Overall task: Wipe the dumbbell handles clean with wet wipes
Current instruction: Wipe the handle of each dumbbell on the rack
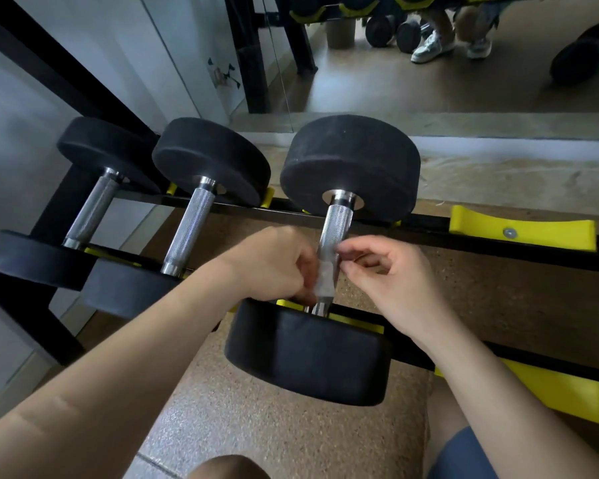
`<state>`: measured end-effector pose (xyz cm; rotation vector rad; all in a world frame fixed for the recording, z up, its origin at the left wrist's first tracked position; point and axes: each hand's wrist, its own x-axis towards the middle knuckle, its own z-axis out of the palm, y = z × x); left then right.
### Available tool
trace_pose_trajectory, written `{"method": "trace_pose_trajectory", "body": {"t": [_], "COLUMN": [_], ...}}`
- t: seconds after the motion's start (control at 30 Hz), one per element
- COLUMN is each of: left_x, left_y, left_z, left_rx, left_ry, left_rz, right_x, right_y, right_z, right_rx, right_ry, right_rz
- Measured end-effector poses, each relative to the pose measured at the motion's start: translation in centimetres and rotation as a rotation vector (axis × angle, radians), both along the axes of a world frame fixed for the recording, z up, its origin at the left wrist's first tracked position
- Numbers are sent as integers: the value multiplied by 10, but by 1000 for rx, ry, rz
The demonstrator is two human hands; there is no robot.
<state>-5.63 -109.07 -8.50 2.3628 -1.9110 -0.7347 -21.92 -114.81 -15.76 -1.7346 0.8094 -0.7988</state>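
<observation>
A wipe (324, 281) is held against a dumbbell handle (337, 223) by both hands.
The left hand (274, 264) is curled round the wipe from the left. The wipe's right edge is pinched between thumb and forefinger of the right hand (389, 283), with the other fingers loosely bent. Only the near half of the handle is covered (the knurled far half is bare). The dumbbell (350, 157) is laid across a black rack (429, 231) with yellow cradles (519, 231), and two more dumbbells (211, 157) are set beside it on the left.

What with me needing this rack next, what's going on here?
A person holds a wet wipe round the handle of the rightmost dumbbell on the rack. The left hand holds the wipe against the handle's near end; the right hand pinches its other edge. The two dumbbells to the left lie untouched.
</observation>
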Motion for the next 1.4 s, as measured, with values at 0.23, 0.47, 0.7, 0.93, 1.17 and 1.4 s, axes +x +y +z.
{"method": "trace_pose_trajectory", "body": {"t": [0.23, 0.47, 0.7, 0.93, 1.17, 1.4], "left_x": [-25, -25, -32, -7, -1, 7], "left_y": [-4, -6, -40, -13, -45, -19], "left_z": [3, -2, -10, -10, -18, -23], "left_rx": [-52, -267, -588, -384, -739, -663], "left_ry": [-28, -169, -312, -171, -202, -68], "left_rz": [-165, -269, -300, -447, -312, -437], "right_x": [-12, -12, 9, -3, 23, 5], "right_y": [1, 3, -10, 3, -8, 7], "right_z": [2, -8, -4, -11, -7, -14], "right_rx": [34, 195, 82, 136, -51, -291], "right_ry": [90, 16, -124, -110, -135, -6], "right_rz": [73, 115, -261, -67, -399, -259]}}
